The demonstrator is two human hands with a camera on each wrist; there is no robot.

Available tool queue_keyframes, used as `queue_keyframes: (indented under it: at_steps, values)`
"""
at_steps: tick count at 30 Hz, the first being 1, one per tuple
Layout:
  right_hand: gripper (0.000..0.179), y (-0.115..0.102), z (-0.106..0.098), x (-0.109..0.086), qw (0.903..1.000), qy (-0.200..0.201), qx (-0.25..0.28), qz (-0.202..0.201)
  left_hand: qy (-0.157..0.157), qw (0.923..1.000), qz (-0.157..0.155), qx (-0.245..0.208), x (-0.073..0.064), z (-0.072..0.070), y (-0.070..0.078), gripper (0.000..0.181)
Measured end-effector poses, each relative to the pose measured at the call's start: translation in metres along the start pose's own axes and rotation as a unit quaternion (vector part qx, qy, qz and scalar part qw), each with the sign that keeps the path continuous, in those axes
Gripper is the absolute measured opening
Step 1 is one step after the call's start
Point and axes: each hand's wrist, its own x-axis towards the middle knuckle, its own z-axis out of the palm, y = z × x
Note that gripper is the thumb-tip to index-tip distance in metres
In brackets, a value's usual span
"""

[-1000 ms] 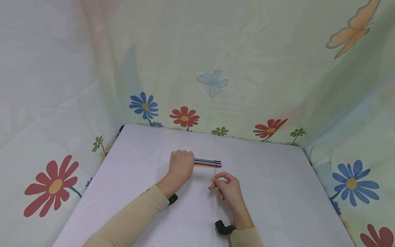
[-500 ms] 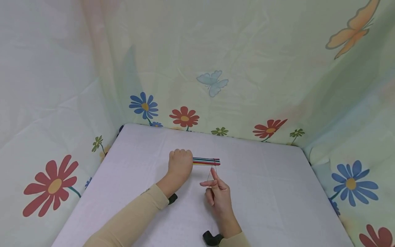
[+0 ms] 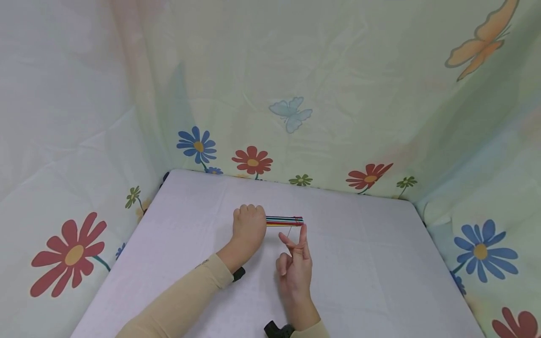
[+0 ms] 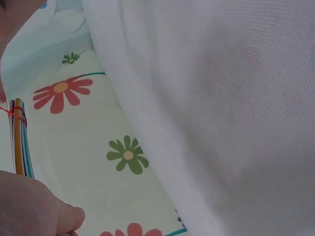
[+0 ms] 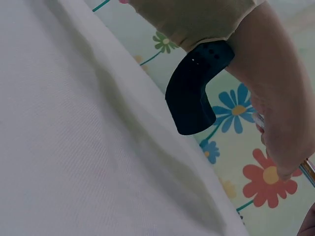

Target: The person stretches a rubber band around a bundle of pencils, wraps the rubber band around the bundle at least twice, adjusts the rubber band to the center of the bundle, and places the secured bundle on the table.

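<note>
A bundle of thin coloured pencils [image 3: 281,220] is held level above the table, its right end sticking out of my left hand [image 3: 249,225]. That hand grips the bundle in a fist, knuckles upward. A thin red rubber band [image 4: 18,114] is wound around the free end in the left wrist view. My right hand [image 3: 296,270] is just below that end, palm side showing. Two of its fingers spread apart, with a strand of the band stretched to them, while other fingers curl in. One straight fingertip reaches the bundle's end. The right wrist view shows only part of the pencils [image 5: 307,172].
A white-covered table [image 3: 372,263] lies under both hands. Curtains [image 3: 329,117] printed with flowers and butterflies stand behind and at both sides. A black wrist mount [image 3: 279,329] is on the right wrist, another [image 5: 194,91] on the left.
My right hand has moved left and turned from pinching the pulled-down strand to spreading two fingers in it, then rising to the bundle's end. The left hand has barely moved.
</note>
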Motion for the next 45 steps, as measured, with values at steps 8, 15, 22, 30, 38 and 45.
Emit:
queue_keyframes:
  at_steps: [8,15,22,30,38,45]
  values:
    - [0.061,-0.006,0.005,0.007,0.9925,0.056,0.095,0.052,-0.01,0.9996,-0.002,0.025,-0.003,0.0,0.002,0.023]
    - [0.056,-0.017,0.0,0.018,0.9629,0.059,0.205,0.165,-0.003,0.9998,-0.009,0.02,-0.005,0.005,-0.002,0.022]
    - [0.037,-0.034,-0.024,0.04,0.9631,0.035,0.162,0.212,0.049,0.9978,0.032,0.031,-0.004,0.012,-0.007,0.021]
    - [0.03,-0.049,-0.037,0.062,0.9646,0.034,0.046,0.257,0.069,0.9947,0.073,0.02,-0.01,0.014,-0.01,0.023]
    - [0.03,-0.062,-0.041,0.076,0.9482,-0.02,-0.171,0.267,0.055,0.9935,0.098,0.019,-0.013,0.014,-0.012,0.02]
    - [0.028,-0.064,-0.034,0.079,0.9187,-0.046,-0.342,0.192,0.041,0.9933,0.106,0.02,-0.014,0.014,-0.01,0.023]
